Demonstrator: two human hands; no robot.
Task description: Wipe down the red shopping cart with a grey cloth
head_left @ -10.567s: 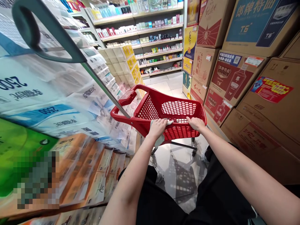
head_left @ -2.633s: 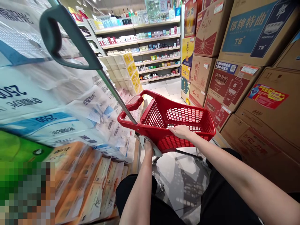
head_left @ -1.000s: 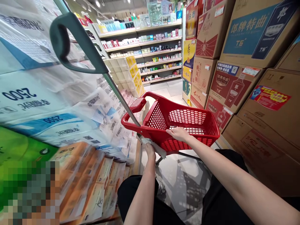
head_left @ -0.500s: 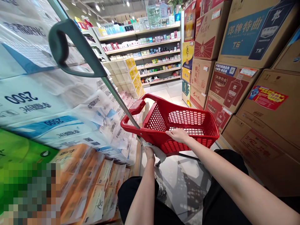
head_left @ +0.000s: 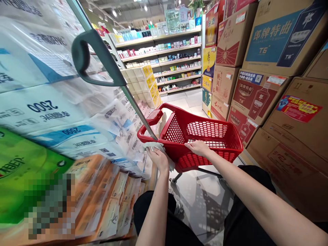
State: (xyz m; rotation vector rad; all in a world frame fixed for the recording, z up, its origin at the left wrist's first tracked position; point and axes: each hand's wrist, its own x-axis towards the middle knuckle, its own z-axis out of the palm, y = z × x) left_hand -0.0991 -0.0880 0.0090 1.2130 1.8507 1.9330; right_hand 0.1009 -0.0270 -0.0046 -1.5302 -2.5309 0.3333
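A red plastic shopping basket cart (head_left: 205, 152) with perforated sides stands on the floor in front of me. A metal pole with a grey loop handle (head_left: 119, 77) rises from its left end. My left hand (head_left: 158, 158) presses a pale cloth (head_left: 153, 145) against the outer wall near that end, fingers closed over it. Part of the cloth hangs down below the hand. My right hand (head_left: 198, 147) grips the cart's near rim about mid-length, its fingers wrapped over the edge. Inside, the part of the basket I can see holds nothing.
Plastic-wrapped tissue packs (head_left: 51, 106) are stacked along the left, with orange packs (head_left: 89, 191) lower down. Cardboard liquor cartons (head_left: 271, 37) pile up on the right. Shelves of small boxed goods (head_left: 164, 51) stand across the back. My knees flank the grey floor (head_left: 197, 201).
My left hand has moved up and left along the cart's outer wall with the cloth, from lower down. My right hand stays on the rim. The view has shifted slightly.
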